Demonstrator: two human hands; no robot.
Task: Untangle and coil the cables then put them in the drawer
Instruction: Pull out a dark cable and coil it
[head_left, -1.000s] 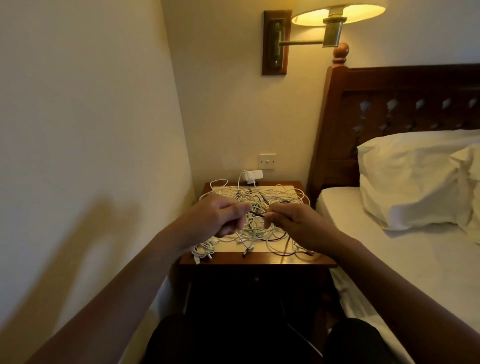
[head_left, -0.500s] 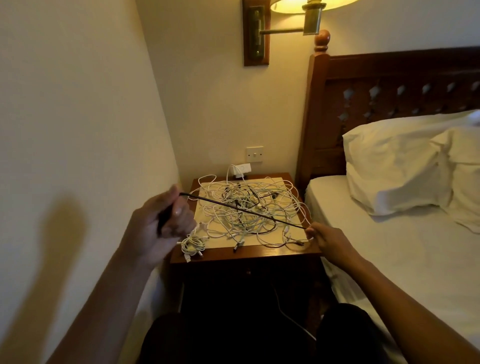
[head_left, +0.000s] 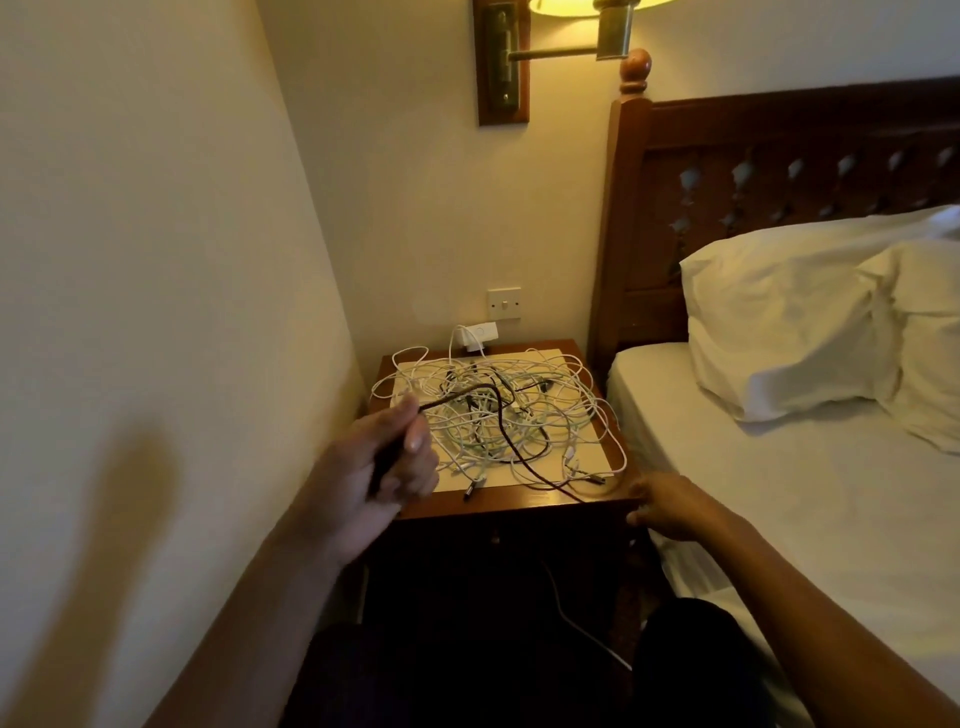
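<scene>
One black cable (head_left: 500, 415) across a white tangle (head_left: 558, 410), left hand (head_left: 384, 467) gripping that cable, right hand (head_left: 670, 506) curled at desk (head_left: 509, 503) edge, grasp unclear.

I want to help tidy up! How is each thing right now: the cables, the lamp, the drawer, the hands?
White cables: tangled in a heap on the nightstand.
Black cable: slack, looped over the heap, not coiled.
Left hand: grips the black cable's end.
Right hand: curled at the nightstand's front corner; grip unclear.
Wall lamp: on.
Drawer: dark, looks closed.
</scene>
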